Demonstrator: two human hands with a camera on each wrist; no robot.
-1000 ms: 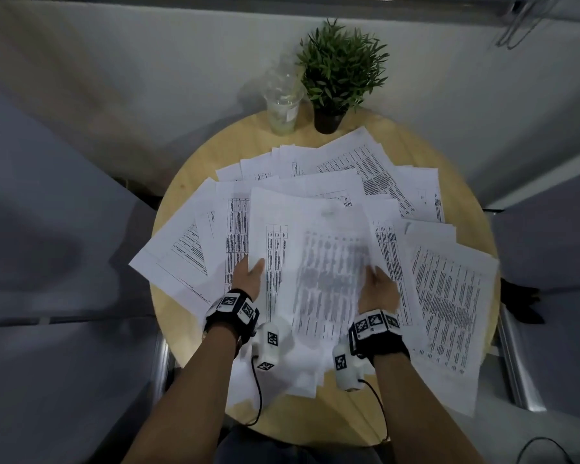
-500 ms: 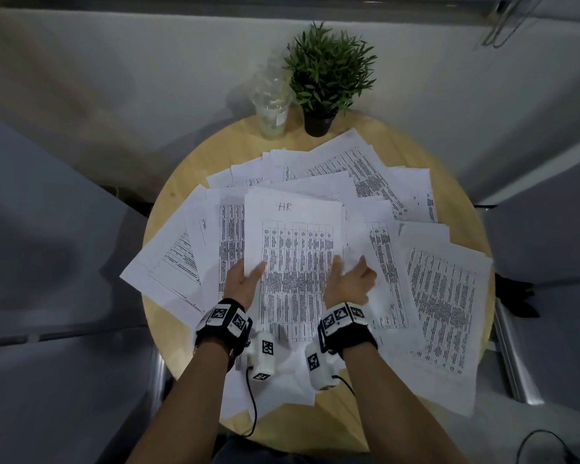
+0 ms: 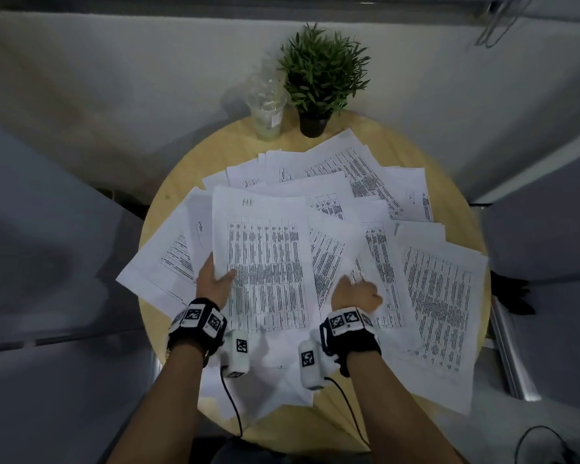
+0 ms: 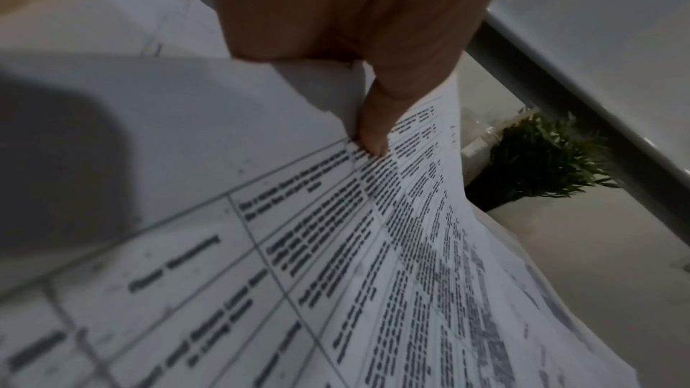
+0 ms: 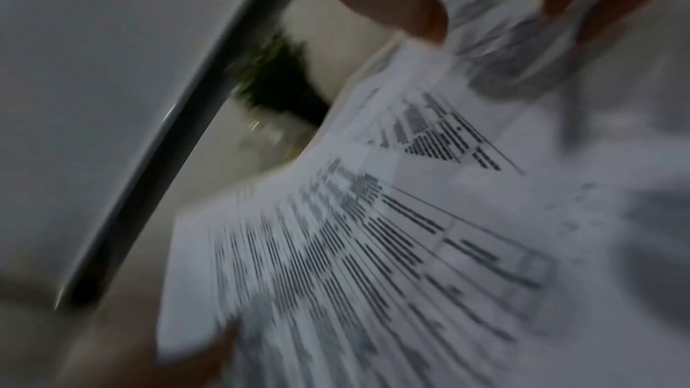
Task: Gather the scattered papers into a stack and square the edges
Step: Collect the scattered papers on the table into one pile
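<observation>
Printed white papers [image 3: 442,296] lie fanned and overlapping across a round wooden table [image 3: 215,152]. On top of them is a table-printed sheet [image 3: 265,256] with a handwritten mark at its head. My left hand [image 3: 222,275] pinches that sheet's left edge, thumb on top; the left wrist view shows the thumb [image 4: 373,129] pressing the printed sheet [image 4: 261,247] with more paper under it. My right hand [image 3: 355,291] is just right of that sheet, fingers curled on a neighbouring sheet [image 3: 379,262]. The blurred right wrist view shows fingers [image 5: 414,2] pinching a printed sheet [image 5: 373,247].
A potted green plant [image 3: 322,75] and a clear plastic cup [image 3: 267,112] stand at the table's far edge against the wall. Some sheets overhang the rim at the left, right and near side. Grey seats flank the table on both sides.
The marked sheet has shifted left in my left hand. My right hand has let go of its right edge and moved right onto a neighbouring sheet.
</observation>
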